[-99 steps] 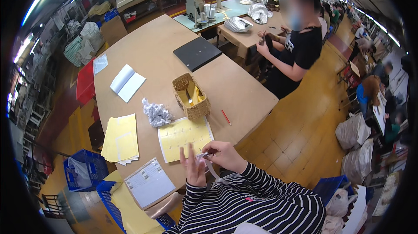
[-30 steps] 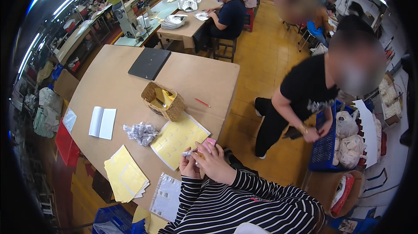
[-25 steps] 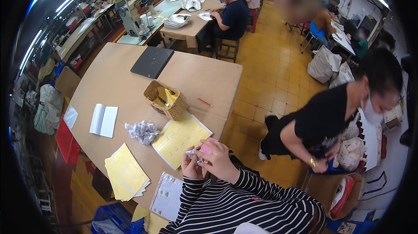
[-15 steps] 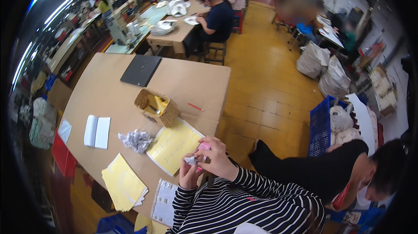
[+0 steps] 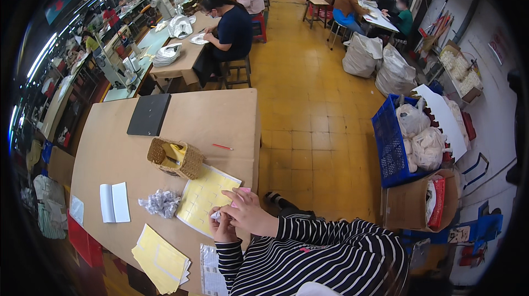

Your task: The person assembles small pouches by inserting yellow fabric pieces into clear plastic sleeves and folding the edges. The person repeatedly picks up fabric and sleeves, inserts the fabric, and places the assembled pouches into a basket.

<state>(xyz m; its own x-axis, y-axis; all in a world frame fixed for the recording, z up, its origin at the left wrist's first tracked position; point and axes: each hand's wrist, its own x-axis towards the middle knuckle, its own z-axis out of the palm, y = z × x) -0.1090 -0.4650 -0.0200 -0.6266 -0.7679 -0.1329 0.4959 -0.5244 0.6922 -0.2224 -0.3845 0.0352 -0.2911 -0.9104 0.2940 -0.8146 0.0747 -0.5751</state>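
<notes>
At the near right edge of the brown-covered table (image 5: 209,111), both my hands are close together. My left hand (image 5: 223,232) is closed on a small crumpled white piece (image 5: 216,215) that looks like paper. Beside and above it, my right hand (image 5: 254,218) has its fingers bent over a small pink piece (image 5: 240,197), partly hidden behind them. Just past my fingers lies a yellow sheet with rows of white marks (image 5: 204,194). A heap of crumpled white paper (image 5: 160,203) sits left of that sheet.
A wicker basket (image 5: 190,164) with yellow things stands beyond the sheet, near a red pencil (image 5: 222,146) and a black board (image 5: 149,114). An open notebook (image 5: 114,202) and stacked yellow sheets (image 5: 160,260) lie left. A blue crate (image 5: 388,147) of white bags stands right.
The view has shifted, so the table sits lower and further left. The person in black at the right has mostly gone from view, uncovering a cardboard box. My hands stay together around the small pieces.
</notes>
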